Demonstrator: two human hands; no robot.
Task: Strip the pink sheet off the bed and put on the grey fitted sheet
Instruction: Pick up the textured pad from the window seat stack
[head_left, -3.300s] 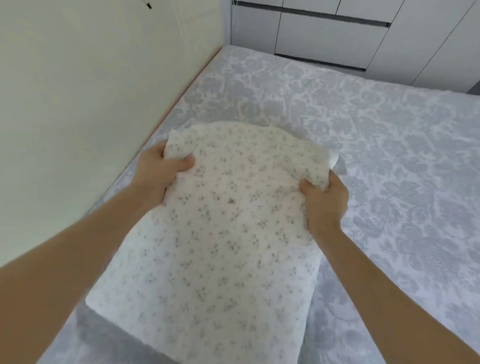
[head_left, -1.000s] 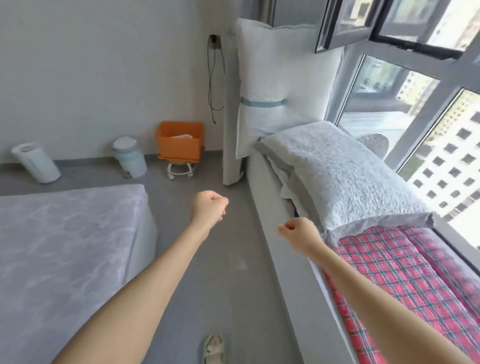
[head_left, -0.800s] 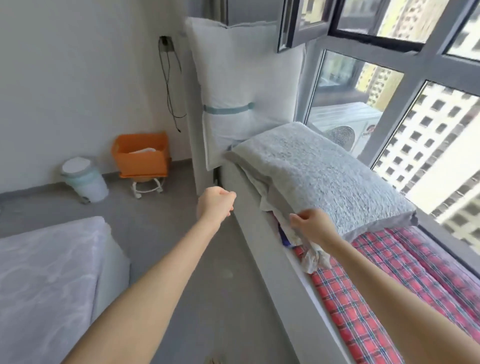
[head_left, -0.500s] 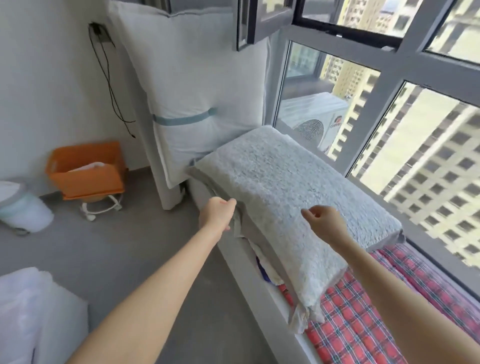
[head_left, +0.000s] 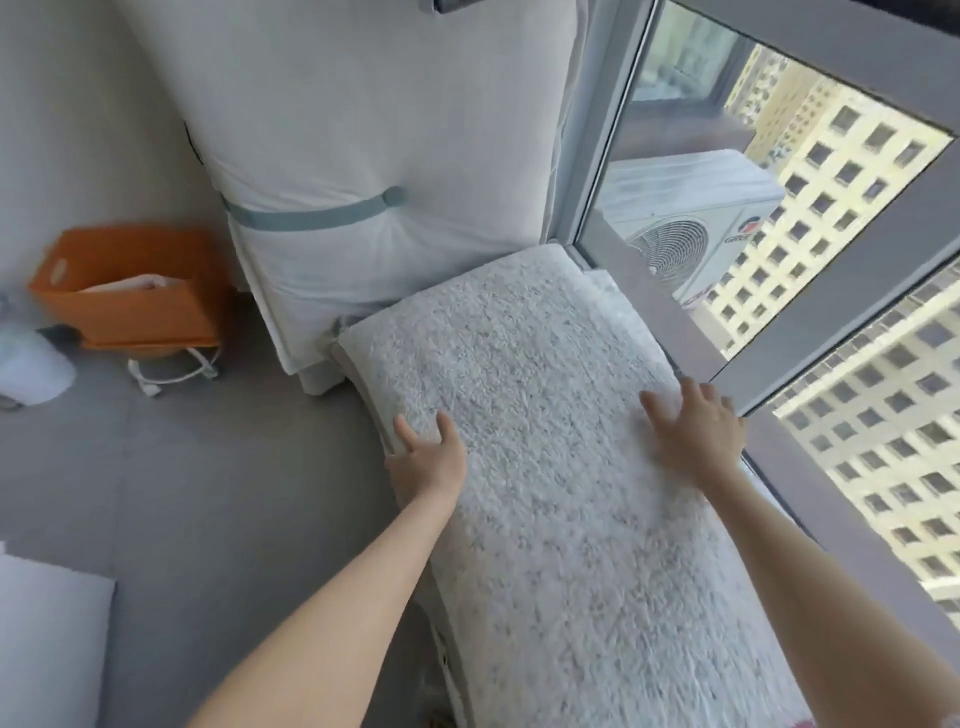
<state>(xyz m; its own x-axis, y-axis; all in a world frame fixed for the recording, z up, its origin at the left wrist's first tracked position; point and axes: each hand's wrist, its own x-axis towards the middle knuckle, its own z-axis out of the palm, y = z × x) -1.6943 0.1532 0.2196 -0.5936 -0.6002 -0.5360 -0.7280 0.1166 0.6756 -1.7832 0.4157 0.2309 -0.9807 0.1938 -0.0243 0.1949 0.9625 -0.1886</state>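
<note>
Window (head_left: 779, 171): big glazed panes in a grey frame, along the right side. A white air-conditioner unit (head_left: 696, 218) sits outside, behind the glass.

Speckled grey-white textured pillow (head_left: 545, 441): lies flat on the ledge beside the window. Long axis runs from the near lower right up and away. Far short end points at, and just about meets, the upright cushion. Near end runs out of view.

Tall white padded cushion with a teal strap (head_left: 374, 156): stands upright against the far corner.

Grey floor (head_left: 182, 493): left of the ledge.

Orange plastic box on a white wheeled stand (head_left: 130, 296): far left, by the wall.

Pale mattress corner (head_left: 47, 634): lower left edge, bare.

Right hand (head_left: 696, 431): palm down on the pillow's window-side edge, fingers straight and spread, gripping nothing. Somewhat blurred.

Left hand (head_left: 428, 457): palm down on the pillow's floor-side edge, fingers straight, nothing held.

Sliver of pinkish cloth (head_left: 802, 722): bottom edge, at the pillow's near end. Cannot tell if this is a sheet; the grey fitted sheet cannot be picked out.
</note>
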